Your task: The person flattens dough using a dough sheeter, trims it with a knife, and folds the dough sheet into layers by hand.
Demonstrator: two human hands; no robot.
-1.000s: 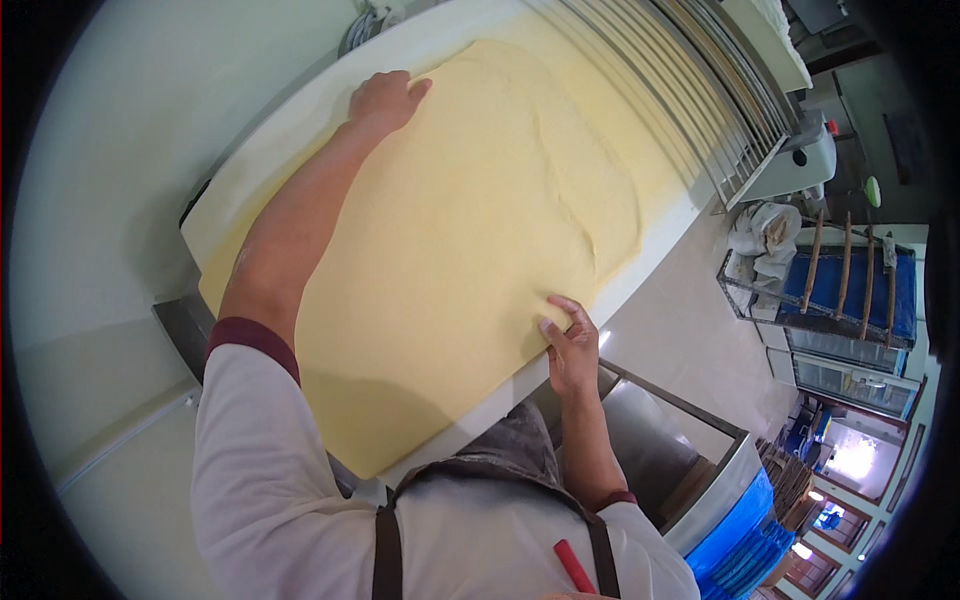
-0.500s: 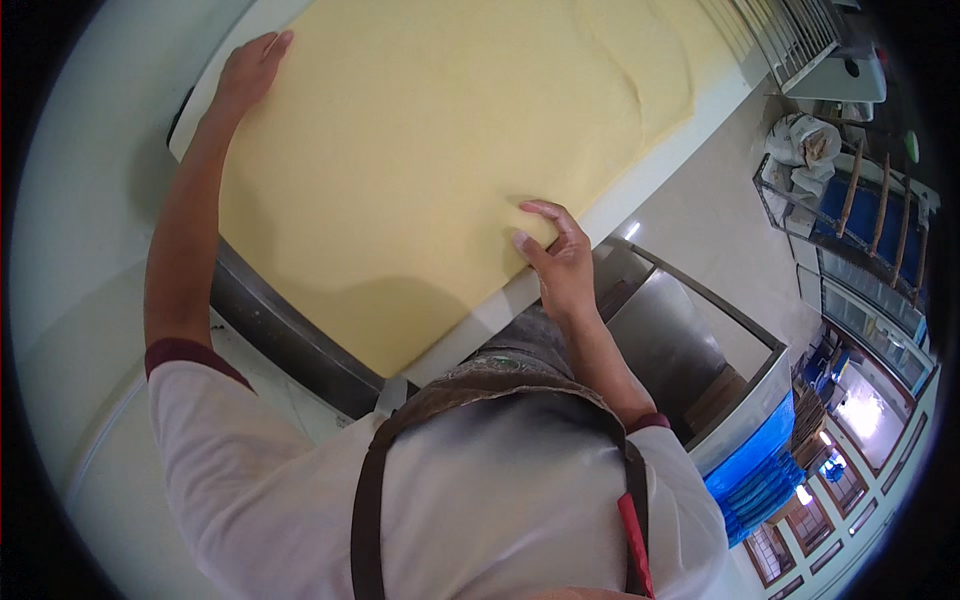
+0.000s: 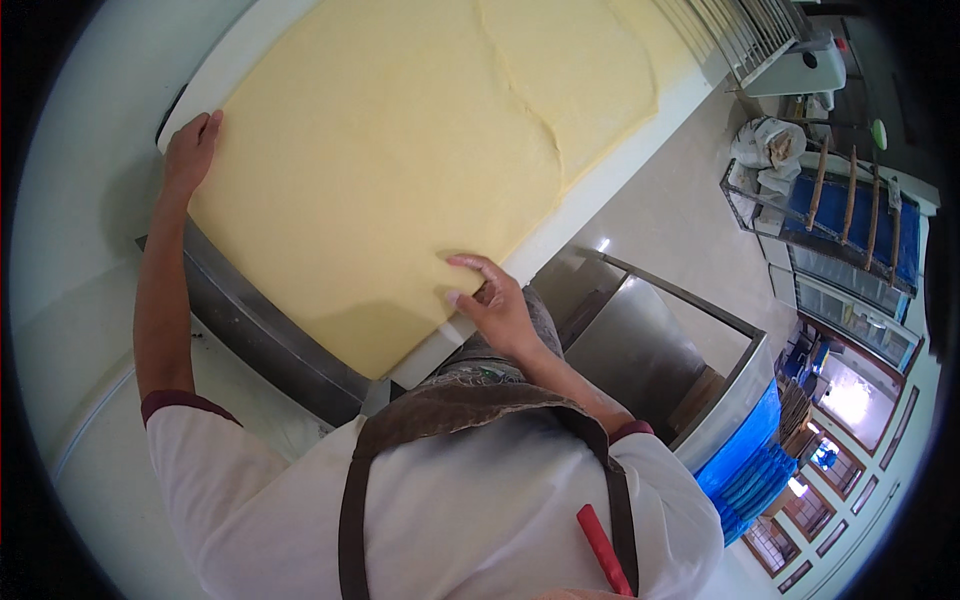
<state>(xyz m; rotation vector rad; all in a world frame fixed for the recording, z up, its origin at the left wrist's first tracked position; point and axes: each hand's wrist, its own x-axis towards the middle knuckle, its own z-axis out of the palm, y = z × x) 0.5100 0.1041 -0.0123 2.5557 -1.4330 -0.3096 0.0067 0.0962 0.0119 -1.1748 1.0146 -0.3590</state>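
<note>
A wide, smooth, pale yellow dough sheet (image 3: 370,170) lies flat on a white belt (image 3: 590,215), with wavy creases across its far part. At the sheet's left border is my left hand (image 3: 190,152), its fingers close together and closed at the dough's edge; the fingertips are partly hidden. My right hand (image 3: 500,312) rests at the near right edge of the dough. Its forefinger and thumb are curved and apart, with dough showing between them, and the other fingers are tucked under.
A dark metal end bar (image 3: 270,315) runs along the belt's near end. Metal guard rods (image 3: 740,35) stand over the far right. On the right are a steel-framed cart (image 3: 640,340), blue plastic sheeting (image 3: 745,460), a white sack (image 3: 768,143) and a rack with wooden rods (image 3: 850,195).
Both hands have moved toward me and to the left. The creases in the dough have shifted the same way, and more of the creased part shows.
</note>
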